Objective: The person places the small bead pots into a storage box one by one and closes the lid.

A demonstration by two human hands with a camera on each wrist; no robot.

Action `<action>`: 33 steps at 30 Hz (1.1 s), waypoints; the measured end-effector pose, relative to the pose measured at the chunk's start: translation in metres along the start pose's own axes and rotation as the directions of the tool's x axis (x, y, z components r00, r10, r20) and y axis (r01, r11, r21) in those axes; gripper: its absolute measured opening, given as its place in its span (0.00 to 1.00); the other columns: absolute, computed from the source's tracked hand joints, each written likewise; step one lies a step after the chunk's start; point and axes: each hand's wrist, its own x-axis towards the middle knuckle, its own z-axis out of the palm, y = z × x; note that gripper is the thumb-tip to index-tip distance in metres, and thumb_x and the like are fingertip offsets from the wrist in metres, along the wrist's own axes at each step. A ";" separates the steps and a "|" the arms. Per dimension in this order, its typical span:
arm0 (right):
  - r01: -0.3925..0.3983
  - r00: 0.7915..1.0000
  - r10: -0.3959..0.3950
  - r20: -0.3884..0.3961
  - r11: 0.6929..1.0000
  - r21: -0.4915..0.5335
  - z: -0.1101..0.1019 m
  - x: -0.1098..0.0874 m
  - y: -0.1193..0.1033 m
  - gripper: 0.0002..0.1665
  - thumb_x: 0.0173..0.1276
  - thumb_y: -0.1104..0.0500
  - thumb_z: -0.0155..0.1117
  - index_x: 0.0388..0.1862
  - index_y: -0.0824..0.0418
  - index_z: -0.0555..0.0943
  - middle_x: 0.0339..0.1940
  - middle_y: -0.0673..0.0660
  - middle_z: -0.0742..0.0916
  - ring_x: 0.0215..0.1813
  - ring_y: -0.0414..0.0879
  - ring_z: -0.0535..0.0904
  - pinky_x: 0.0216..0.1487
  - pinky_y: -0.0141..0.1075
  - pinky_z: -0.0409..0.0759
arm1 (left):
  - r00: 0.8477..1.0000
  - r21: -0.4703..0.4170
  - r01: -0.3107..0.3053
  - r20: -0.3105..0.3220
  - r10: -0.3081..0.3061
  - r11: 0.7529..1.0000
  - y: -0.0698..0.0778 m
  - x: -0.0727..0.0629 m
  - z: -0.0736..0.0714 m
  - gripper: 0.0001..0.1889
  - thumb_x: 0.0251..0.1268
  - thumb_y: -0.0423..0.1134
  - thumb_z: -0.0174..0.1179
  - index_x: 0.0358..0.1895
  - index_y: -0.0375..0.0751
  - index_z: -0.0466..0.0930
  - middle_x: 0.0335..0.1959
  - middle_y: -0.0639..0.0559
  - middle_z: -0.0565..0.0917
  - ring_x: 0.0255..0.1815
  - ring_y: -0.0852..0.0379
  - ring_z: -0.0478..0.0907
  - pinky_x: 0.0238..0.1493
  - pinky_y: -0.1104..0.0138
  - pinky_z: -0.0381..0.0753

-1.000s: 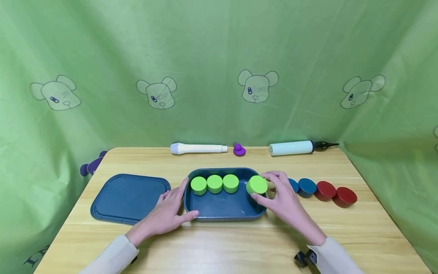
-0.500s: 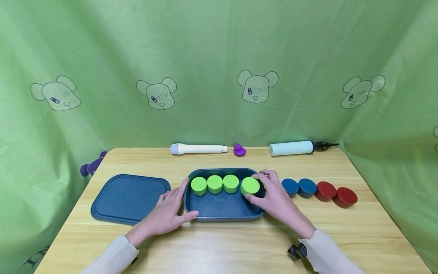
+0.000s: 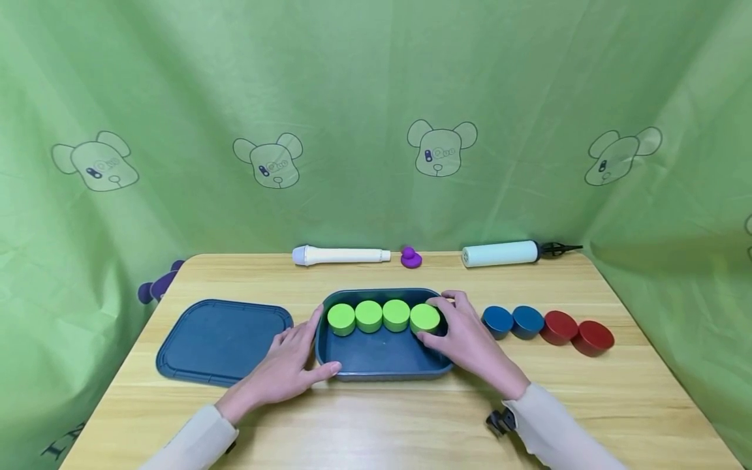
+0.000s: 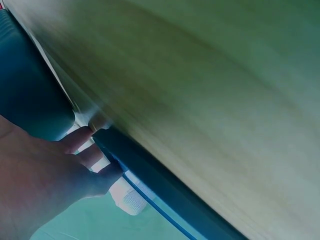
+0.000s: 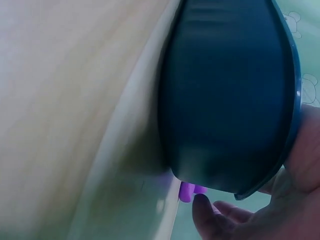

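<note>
My right hand (image 3: 467, 339) pinches a light green cylinder (image 3: 424, 317) between thumb and fingers, inside the dark blue box (image 3: 376, 360). This cylinder stands at the right end of a row along the back wall, right beside another green cylinder (image 3: 396, 314). Further left in the row are a green cylinder (image 3: 369, 314) and one more green cylinder (image 3: 341, 318). Against the box's left end rests my left hand (image 3: 284, 365), fingers extended along the side and thumb at the front corner. In the right wrist view, the box wall (image 5: 227, 100) hides the cylinders.
A dark blue lid (image 3: 223, 339) lies left of the box. To the right sit two blue cylinders (image 3: 527, 321) and two red cylinders (image 3: 559, 326). Along the back edge lie a white toy microphone (image 3: 343, 255), a small purple toy (image 3: 410, 257) and a pale blue hand pump (image 3: 499, 254).
My right hand has moved left with the green cylinder, from over the box's right end down to the row's end beside the other green ones. My left hand has stayed still.
</note>
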 end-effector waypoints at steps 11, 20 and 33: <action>-0.014 0.999 0.017 0.038 0.998 -0.060 0.001 0.006 -0.004 0.39 0.70 0.50 0.81 0.74 0.65 0.80 0.75 0.75 0.71 0.69 0.72 0.75 0.61 0.70 0.78 | 1.000 0.012 0.007 0.006 -0.007 1.000 -0.001 0.000 -0.001 0.59 0.74 0.76 0.56 0.92 0.57 0.30 0.87 0.40 0.59 0.86 0.32 0.55 0.80 0.30 0.47; -0.036 0.995 0.043 0.087 0.996 -0.080 0.001 0.008 -0.004 0.39 0.70 0.50 0.80 0.76 0.63 0.79 0.76 0.77 0.71 0.69 0.73 0.75 0.61 0.70 0.78 | 1.000 0.010 -0.004 0.000 0.004 1.000 -0.001 0.000 0.000 0.58 0.76 0.74 0.57 0.92 0.55 0.31 0.87 0.39 0.59 0.85 0.31 0.56 0.79 0.30 0.47; 0.027 0.998 -0.022 0.066 0.998 -0.064 -0.001 0.014 -0.004 0.35 0.69 0.60 0.81 0.74 0.60 0.81 0.70 0.76 0.76 0.62 0.70 0.80 0.56 0.64 0.82 | 1.000 0.004 -0.007 0.007 0.007 1.000 -0.001 0.000 -0.001 0.57 0.76 0.74 0.56 0.92 0.56 0.31 0.87 0.39 0.58 0.86 0.32 0.55 0.79 0.30 0.48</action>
